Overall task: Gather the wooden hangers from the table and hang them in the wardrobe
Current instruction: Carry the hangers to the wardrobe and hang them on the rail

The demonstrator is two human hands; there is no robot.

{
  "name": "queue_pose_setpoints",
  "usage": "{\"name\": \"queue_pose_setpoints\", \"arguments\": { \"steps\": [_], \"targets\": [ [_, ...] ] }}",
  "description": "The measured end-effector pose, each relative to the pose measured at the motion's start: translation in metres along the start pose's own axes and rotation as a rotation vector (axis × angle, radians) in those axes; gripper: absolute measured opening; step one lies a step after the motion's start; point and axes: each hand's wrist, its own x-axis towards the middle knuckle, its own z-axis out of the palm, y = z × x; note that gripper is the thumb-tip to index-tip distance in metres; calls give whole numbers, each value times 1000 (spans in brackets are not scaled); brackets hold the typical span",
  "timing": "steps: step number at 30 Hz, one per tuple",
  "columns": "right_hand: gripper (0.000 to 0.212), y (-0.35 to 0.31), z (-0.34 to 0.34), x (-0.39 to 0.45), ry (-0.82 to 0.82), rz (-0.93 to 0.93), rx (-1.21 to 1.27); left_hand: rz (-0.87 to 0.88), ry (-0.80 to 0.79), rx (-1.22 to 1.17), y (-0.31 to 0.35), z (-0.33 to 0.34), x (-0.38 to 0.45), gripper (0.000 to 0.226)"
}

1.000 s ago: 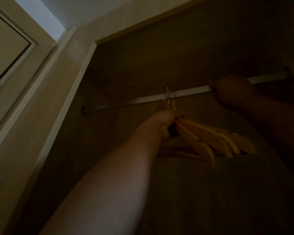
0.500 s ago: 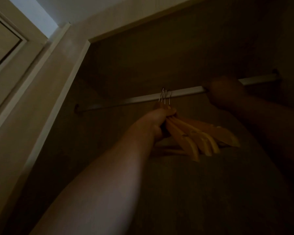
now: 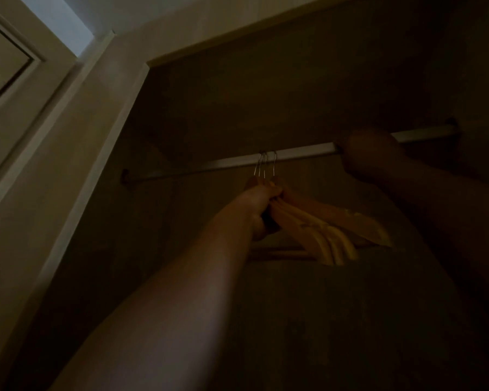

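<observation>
I look up into a dim wardrobe. A metal rail (image 3: 299, 154) runs across it from lower left to upper right. A bunch of wooden hangers (image 3: 331, 235) hangs below the rail's middle, their metal hooks (image 3: 264, 165) over the rail. My left hand (image 3: 261, 204) reaches up from below and is closed around the hangers just under the hooks. My right hand (image 3: 370, 150) is wrapped around the rail further right, in deep shadow. The hangers' left ends are hidden behind my left arm.
The wardrobe's pale left frame (image 3: 96, 153) rises beside the opening, with a door frame (image 3: 14, 88) further left. The wardrobe's top panel (image 3: 294, 80) sits just above the rail. Its back wall (image 3: 322, 320) is dark.
The hanger hooks now sit over the rail and the hangers fan out a little more to the right. Both hands keep their holds; the view has shifted slightly.
</observation>
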Motion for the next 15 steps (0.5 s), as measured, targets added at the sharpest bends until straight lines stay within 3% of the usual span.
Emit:
{"name": "queue_pose_setpoints", "arguments": {
  "steps": [5,10,15],
  "targets": [
    [35,2,-2,-2,-56,18,9,-5,18,44,1,-5,-3,11],
    [39,4,1,-9,28,11,87,20,15,31,2,-3,-8,20],
    [38,6,-10,-15,8,9,109,42,43,87,6,-4,-16,24]
  ]
}}
